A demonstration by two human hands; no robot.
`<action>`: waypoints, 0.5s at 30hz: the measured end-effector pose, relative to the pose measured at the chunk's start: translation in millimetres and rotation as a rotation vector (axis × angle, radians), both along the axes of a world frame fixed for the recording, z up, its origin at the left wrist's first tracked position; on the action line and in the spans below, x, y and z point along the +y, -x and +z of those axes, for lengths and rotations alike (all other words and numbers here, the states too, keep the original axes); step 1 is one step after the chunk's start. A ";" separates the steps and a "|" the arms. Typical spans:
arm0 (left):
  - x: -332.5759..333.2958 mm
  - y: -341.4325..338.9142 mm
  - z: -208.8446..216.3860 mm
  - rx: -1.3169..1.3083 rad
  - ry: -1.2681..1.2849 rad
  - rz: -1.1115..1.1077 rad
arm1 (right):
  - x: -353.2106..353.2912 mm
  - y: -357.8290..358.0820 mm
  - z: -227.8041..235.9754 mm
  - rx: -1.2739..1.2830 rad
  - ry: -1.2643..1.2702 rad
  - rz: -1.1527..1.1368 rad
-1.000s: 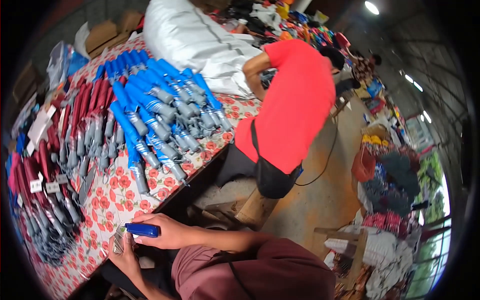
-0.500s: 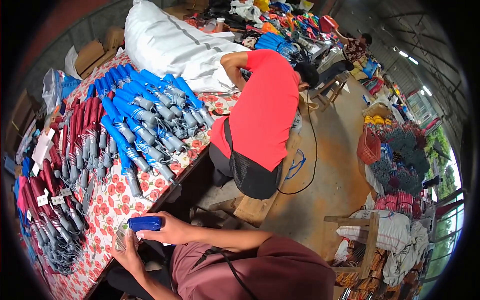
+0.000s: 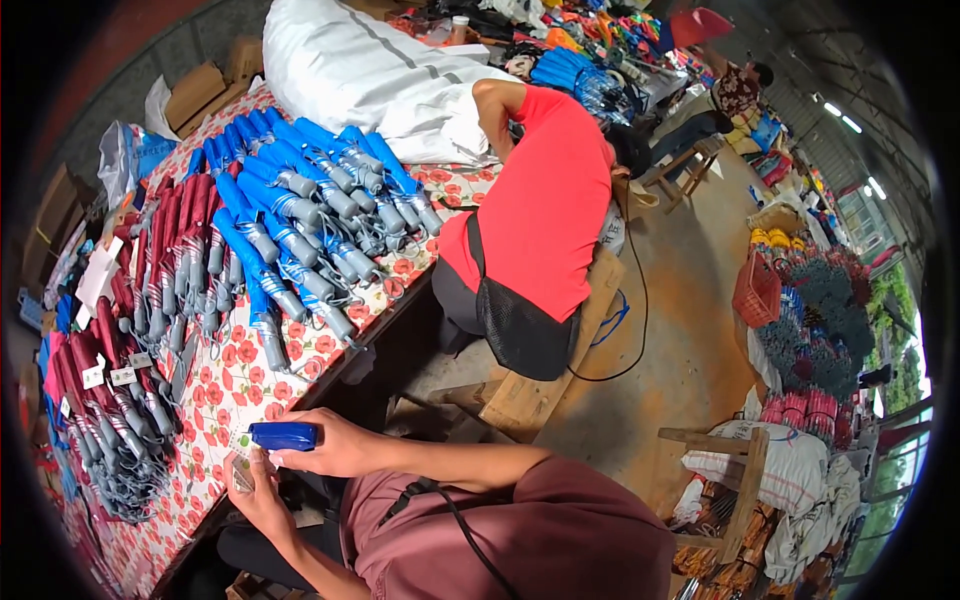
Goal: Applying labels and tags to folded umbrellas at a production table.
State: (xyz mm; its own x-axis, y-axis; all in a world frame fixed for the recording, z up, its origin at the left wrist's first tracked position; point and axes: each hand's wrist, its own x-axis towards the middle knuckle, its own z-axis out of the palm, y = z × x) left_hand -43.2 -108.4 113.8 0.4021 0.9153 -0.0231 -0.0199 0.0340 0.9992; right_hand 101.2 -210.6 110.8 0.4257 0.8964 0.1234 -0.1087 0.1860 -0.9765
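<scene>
My right hand (image 3: 340, 442) is closed around a blue stapler (image 3: 284, 436), held level over the table's near edge. Just below it, my left hand (image 3: 262, 497) pinches a small pale card or tag stack (image 3: 241, 472) between thumb and fingers. A white tag with a green spot (image 3: 242, 439) shows at the stapler's front end; whether it sits in the jaws I cannot tell. Beyond the hands lie folded blue umbrellas (image 3: 290, 237) with grey handles. To the left are folded dark red umbrellas (image 3: 165, 235), some bearing white tags (image 3: 123, 376).
A flowered cloth covers the table (image 3: 225, 385). A large white sack (image 3: 370, 85) lies at its far end. Another person in a red shirt (image 3: 550, 200) bends beside the table, near a wooden bench (image 3: 540, 400). At right stand a wooden stool (image 3: 745, 490) and a red basket (image 3: 757, 292).
The whole view has shifted slightly. Both my hands keep their grips near each other, with the stapler still by the tag. Far off, another person's red item is raised and spread wider.
</scene>
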 end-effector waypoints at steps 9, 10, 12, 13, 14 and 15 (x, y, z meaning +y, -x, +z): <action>14.3 -5.7 -18.5 -0.051 0.112 -0.232 | 1.9 -5.0 -5.4 0.029 -0.057 -0.135; 11.0 -13.7 -18.3 -0.058 0.143 -0.143 | 2.1 -8.4 -7.9 0.022 -0.044 -0.158; 3.3 -32.0 -15.3 -0.064 0.201 0.017 | 1.5 -16.3 -11.9 0.012 -0.020 -0.223; 2.5 -42.0 -15.4 -0.064 0.229 0.091 | -0.2 -21.1 -12.8 0.008 -0.008 -0.262; 14.6 -37.1 -33.4 -0.067 0.234 -0.029 | -3.7 -26.7 -11.5 0.014 -0.009 -0.313; 27.5 -28.1 -60.2 -0.071 0.241 -0.152 | -7.1 -32.1 -9.7 0.016 -0.009 -0.353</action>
